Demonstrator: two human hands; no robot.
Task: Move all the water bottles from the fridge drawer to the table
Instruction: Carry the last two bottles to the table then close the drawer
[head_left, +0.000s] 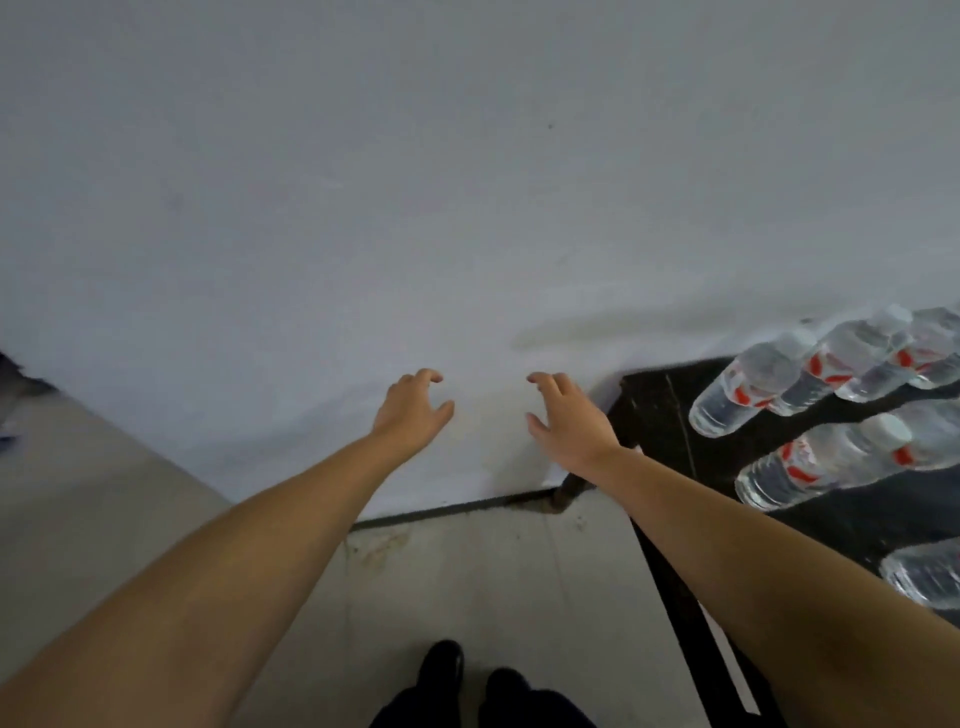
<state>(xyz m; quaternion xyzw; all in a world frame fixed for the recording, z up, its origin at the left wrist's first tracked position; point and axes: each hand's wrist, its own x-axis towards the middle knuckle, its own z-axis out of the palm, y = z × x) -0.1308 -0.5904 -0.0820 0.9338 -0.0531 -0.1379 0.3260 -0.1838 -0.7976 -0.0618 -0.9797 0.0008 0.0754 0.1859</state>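
Several clear water bottles (748, 387) with white caps and red-and-white labels stand on the dark table (654, 400) at the right edge of the view. More of them (826, 457) stand nearer to me, and one (924, 571) is partly cut off behind my right forearm. My left hand (410, 410) and my right hand (566, 415) are stretched out in front of me, left of the table, with fingers spread and curled and nothing in them. The fridge drawer is out of view.
A plain white wall (415, 182) fills the upper part of the view, straight ahead. Grey floor (493, 582) lies below, with my dark shoes (467, 680) at the bottom. A dark table leg (569, 491) meets the floor by the wall.
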